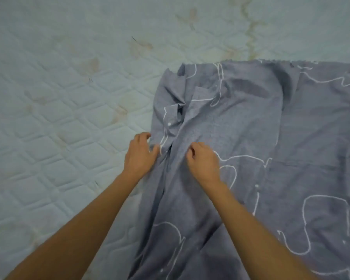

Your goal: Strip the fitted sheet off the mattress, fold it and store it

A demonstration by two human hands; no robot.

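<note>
- The left hand (140,152): grip closed on the fitted sheet (251,128). The fingers are curled, and the thumb and fingertips pinch the cloth at its left edge.
- The right hand (203,160): grip closed on the same sheet, just beside the left hand. The fingers are curled down into the cloth, knuckles up.
- Between the two hands, a raised ridge of gathered cloth runs away from the person toward a crumpled bunch (176,110).
- Location: the fitted sheet lies on the bare mattress (69,118). It covers the right-hand part of the view and runs out of frame at the right and bottom.
- Edges: the far edge of the sheet runs roughly straight across the upper right. The left edge slants from the crumpled bunch down past the left hand to the bottom of the view.
- Open room: uncovered mattress extends to the left of the sheet and beyond its far edge.
- Sheet appearance: grey cloth with thin white outline figures. It lies flat with shallow folds on the right and is heavily creased near the hands.
- Mattress appearance: pale quilted surface in a diamond pattern, with brownish stains (92,65).
</note>
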